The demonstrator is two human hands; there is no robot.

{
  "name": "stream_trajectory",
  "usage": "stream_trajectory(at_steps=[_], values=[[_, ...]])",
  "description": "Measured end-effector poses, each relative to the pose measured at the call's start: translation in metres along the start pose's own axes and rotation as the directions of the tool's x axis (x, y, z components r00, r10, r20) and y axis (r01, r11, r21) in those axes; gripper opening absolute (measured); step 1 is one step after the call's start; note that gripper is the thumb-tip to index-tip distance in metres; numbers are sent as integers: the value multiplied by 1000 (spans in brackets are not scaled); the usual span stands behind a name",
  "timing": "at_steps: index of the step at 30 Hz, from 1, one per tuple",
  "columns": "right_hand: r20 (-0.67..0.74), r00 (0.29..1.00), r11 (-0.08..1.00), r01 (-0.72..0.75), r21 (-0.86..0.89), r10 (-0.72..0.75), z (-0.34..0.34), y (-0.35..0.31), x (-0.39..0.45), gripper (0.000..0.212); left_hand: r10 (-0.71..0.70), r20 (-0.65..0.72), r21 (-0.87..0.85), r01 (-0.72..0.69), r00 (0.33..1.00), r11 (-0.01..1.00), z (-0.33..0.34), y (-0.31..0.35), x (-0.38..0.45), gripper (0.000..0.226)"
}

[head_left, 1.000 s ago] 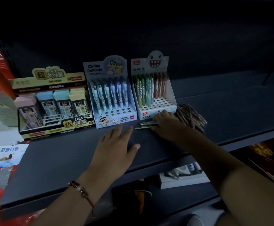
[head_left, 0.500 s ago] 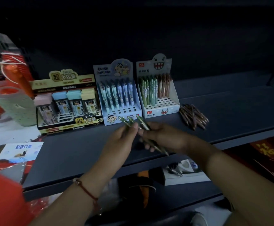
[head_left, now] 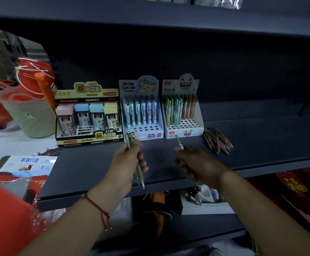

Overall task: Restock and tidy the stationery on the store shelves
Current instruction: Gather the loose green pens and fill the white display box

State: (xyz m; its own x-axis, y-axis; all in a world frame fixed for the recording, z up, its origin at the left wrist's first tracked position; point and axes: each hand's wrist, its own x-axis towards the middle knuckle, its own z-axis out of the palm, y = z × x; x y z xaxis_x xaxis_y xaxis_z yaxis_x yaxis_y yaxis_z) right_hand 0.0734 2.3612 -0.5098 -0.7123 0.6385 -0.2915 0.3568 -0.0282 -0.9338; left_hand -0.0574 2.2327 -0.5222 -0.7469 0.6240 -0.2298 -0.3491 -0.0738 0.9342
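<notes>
My left hand [head_left: 127, 163] is closed around green pens [head_left: 132, 150] held above the dark shelf [head_left: 87, 169]. My right hand [head_left: 199, 166] grips one pen [head_left: 179, 142] whose tip points up toward the white monster-face pen box [head_left: 182, 109]. That box holds green and brown pens at the back, with open holes in its front rows. To its left stands a blue cartoon pen box [head_left: 141, 111], also with open front holes. A loose pile of brown pens [head_left: 217, 140] lies on the shelf right of the white box.
A black-and-gold box of pencil-lead cases [head_left: 87, 115] stands at the shelf's left end. Stacked pale plastic baskets [head_left: 26, 111] and red goods sit left of the shelf. An upper shelf [head_left: 150, 15] hangs overhead. Boxes and red packets fill the lower shelf.
Both hands have separated: the pens they held together are split, the left hand keeping the green ones and the right hand lifting one toward the white box. The camera has tilted up.
</notes>
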Motion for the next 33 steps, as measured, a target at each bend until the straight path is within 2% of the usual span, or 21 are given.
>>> stream_trajectory(at_steps=[4, 9, 13, 18, 22, 26, 29, 33], values=[[-71, 993, 995, 94, 16, -92, -2, -13, 7, 20, -71, 39, -17, 72, 997, 997, 11, -7, 6, 14], [-262, 944, 975, 219, 40, -201, -8, -22, 26, 31, -70, 75, -13, 72, 995, 997, 17, -16, 18, 15], [-389, 872, 950, 310, -31, -297, -13, -22, 39, 30, -67, 99, 3, 67, 993, 998, 19, -16, 30, 15], [-445, 758, 878, 441, -187, -476, -25, -24, 72, 11, -64, 138, 9, 63, 988, 998, 22, -16, 46, 15], [-532, 666, 846, 480, -231, -523, -36, -26, 100, 9, -42, 161, 25, 38, 986, 999, 22, -14, 58, 14], [-599, 603, 836, 492, -241, -527, -38, -25, 123, 12, -17, 155, 28, 13, 988, 1000, 22, -11, 69, 12], [-615, 586, 834, 492, -248, -528, -36, -24, 138, 11, -10, 146, 35, 5, 989, 999, 20, -11, 74, 11], [-588, 601, 837, 450, -311, -542, -28, -21, 152, 9, -18, 136, 40, 13, 991, 999, 20, -11, 80, 6]])
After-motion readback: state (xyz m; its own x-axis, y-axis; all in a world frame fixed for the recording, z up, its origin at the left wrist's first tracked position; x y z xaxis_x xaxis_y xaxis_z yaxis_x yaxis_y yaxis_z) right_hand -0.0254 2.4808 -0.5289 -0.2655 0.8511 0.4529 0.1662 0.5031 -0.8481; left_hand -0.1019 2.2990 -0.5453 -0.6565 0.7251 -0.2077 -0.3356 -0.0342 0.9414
